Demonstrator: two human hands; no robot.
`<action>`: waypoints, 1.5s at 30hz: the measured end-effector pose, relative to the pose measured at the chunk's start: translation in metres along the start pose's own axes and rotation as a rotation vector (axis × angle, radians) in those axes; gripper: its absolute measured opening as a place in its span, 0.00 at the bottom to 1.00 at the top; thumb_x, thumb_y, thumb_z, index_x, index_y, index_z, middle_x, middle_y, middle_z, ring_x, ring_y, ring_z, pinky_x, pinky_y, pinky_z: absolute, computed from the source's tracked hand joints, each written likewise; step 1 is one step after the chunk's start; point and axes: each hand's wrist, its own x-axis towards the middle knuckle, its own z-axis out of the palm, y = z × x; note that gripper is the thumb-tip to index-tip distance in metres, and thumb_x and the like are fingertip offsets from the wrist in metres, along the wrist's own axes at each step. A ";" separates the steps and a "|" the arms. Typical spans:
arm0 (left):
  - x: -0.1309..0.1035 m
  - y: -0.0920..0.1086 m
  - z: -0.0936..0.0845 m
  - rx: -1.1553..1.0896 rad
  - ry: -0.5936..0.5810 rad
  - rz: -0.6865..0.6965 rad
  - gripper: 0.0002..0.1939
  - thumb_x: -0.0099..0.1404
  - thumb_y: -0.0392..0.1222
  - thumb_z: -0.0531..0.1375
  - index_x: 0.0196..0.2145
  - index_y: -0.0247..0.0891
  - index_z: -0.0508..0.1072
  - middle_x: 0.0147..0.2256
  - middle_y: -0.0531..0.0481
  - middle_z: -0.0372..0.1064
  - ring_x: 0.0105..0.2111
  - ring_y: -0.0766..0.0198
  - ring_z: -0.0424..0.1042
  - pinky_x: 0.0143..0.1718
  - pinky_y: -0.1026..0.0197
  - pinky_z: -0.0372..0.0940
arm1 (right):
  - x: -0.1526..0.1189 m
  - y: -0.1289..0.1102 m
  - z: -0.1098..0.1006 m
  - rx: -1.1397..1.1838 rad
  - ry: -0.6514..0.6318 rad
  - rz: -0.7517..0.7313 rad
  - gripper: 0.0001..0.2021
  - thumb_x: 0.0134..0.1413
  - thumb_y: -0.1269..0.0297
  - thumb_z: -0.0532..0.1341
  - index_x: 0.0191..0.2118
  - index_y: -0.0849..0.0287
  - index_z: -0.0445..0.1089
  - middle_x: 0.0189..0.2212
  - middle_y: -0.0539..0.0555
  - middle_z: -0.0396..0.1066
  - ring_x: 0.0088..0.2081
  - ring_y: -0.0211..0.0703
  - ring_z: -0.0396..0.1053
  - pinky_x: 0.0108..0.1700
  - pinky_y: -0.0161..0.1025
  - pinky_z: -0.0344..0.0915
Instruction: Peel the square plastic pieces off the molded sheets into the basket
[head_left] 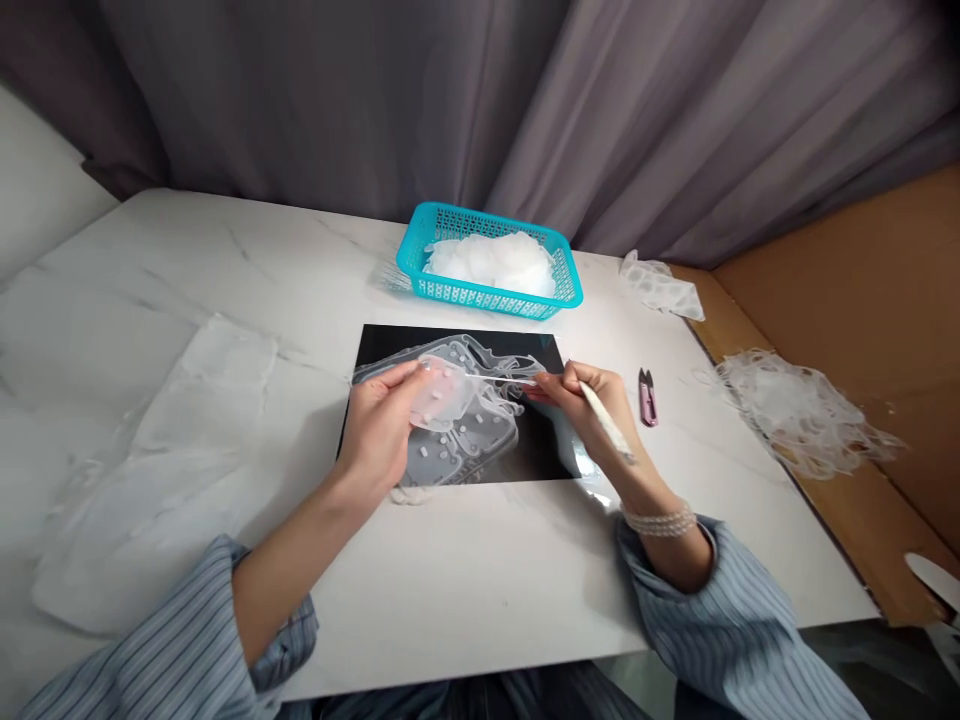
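In the head view, the translucent piece [450, 397], above the black mat [536, 455], looks light, soft and easily torn, best taken by its rim, where the left hand [375, 415] pinches it. Opposite, the right hand [596, 400], knuckles up, clasps a pale-handled tool [606, 422] and grips the taut strand [499, 378].

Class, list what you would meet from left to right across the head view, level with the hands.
Translucent sheets, left hand, right hand, pink-handled snips, tangled translucent strands.
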 end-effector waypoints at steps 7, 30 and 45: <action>-0.009 -0.010 0.009 0.048 -0.137 -0.072 0.15 0.56 0.49 0.69 0.37 0.35 0.79 0.33 0.48 0.77 0.34 0.61 0.75 0.38 0.61 0.69 | -0.001 -0.010 0.014 0.096 -0.115 0.042 0.23 0.53 0.56 0.68 0.24 0.54 0.51 0.24 0.48 0.68 0.36 0.44 0.75 0.42 0.42 0.70; -0.033 -0.002 0.023 -0.336 -0.250 -0.294 0.11 0.64 0.40 0.63 0.44 0.37 0.76 0.52 0.48 0.74 0.59 0.59 0.66 0.60 0.60 0.62 | -0.026 -0.024 0.034 0.168 -0.025 -0.042 0.23 0.50 0.64 0.70 0.23 0.55 0.50 0.35 0.54 0.79 0.36 0.44 0.75 0.40 0.41 0.70; -0.028 -0.001 0.014 0.005 -0.125 -0.203 0.19 0.55 0.38 0.71 0.44 0.38 0.73 0.38 0.48 0.78 0.37 0.63 0.76 0.37 0.63 0.72 | -0.031 -0.024 0.037 0.138 -0.160 0.016 0.23 0.49 0.62 0.71 0.26 0.55 0.51 0.33 0.52 0.77 0.30 0.40 0.72 0.32 0.38 0.69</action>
